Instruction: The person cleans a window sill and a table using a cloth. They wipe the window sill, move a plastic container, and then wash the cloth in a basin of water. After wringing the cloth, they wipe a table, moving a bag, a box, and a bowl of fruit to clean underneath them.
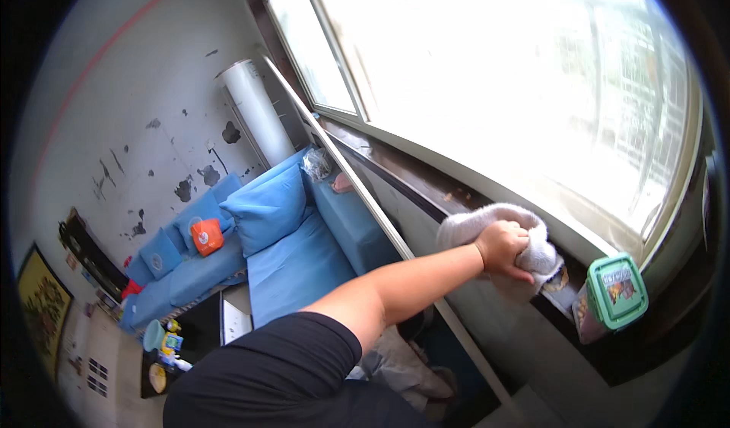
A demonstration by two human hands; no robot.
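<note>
My left arm, in a black short sleeve, reaches across to the window sill on the right. My left hand point(505, 250) is closed round a bunched, fluffy pale grey-white cloth point(473, 227), pressed down on the sill. Part of the cloth bulges out on the far side of my fingers, and its underside is hidden. Just right of it stands a clear plastic container point(588, 320) with a green lid point(617, 292) and a picture label. Between cloth and container lies a small patterned piece point(559, 279) that I cannot make out. My right hand is out of view.
A dark sill point(403, 158) runs under the bright window point(494, 71). A pale rail point(357, 188) slants alongside it. Beyond are a blue sofa point(293, 264) with cushions, an orange bag point(206, 236), a black table point(199, 329) with small items, and a white cylindrical unit point(258, 112).
</note>
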